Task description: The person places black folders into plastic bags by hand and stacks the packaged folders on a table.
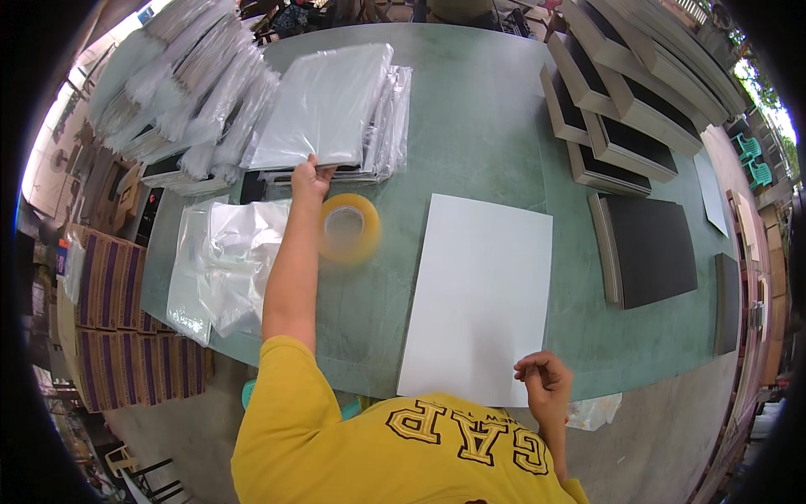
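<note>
Left hand [309,178] grips bagged stack [323,109] (fingertips hidden); tape roll [348,228] blurred.

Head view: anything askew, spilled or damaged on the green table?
Nothing looks damaged or spilled. The white board overhangs the table's near edge by the right hand, and loose clear bags lie crumpled beside the left hand's forearm.

Purple-and-tan cardboard cartons [109,290] stand stacked at the table's [478,118] left edge, near clear plastic bags [222,265].

Green worktable [495,126], concrete floor [672,437], perhaps open daylight beyond.
</note>
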`<state>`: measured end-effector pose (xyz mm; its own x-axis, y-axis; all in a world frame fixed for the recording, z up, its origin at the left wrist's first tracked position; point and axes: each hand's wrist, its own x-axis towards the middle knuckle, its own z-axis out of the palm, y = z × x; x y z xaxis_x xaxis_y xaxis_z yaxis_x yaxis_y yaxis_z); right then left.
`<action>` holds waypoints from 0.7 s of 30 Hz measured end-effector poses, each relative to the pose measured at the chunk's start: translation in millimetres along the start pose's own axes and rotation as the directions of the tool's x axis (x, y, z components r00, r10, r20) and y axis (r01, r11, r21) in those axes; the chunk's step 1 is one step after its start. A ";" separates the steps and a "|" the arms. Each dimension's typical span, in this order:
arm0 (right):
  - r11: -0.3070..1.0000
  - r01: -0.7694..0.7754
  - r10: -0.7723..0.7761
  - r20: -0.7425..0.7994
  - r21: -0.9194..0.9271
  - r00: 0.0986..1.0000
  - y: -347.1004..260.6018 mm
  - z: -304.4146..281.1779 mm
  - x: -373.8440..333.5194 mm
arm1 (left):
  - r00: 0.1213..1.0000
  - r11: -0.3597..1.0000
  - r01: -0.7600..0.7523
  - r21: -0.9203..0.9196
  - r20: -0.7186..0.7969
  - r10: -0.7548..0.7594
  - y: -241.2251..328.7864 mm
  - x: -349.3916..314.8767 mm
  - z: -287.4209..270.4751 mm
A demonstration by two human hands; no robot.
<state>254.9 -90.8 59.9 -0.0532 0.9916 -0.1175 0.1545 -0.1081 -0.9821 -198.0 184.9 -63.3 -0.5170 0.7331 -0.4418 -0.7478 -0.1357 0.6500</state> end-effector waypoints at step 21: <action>0.992 -0.103 0.107 0.048 -0.074 0.993 32.4 -12.9 -7.7 | 0.887 0.123 -0.416 0.901 0.373 0.273 110.1 -138.8 -53.7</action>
<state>273.0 -101.0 30.9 -0.0835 0.9699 -0.2288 0.2317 -0.2045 -0.9511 -230.9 32.4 36.4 -0.5073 0.8617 0.0158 0.4986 0.2785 0.8209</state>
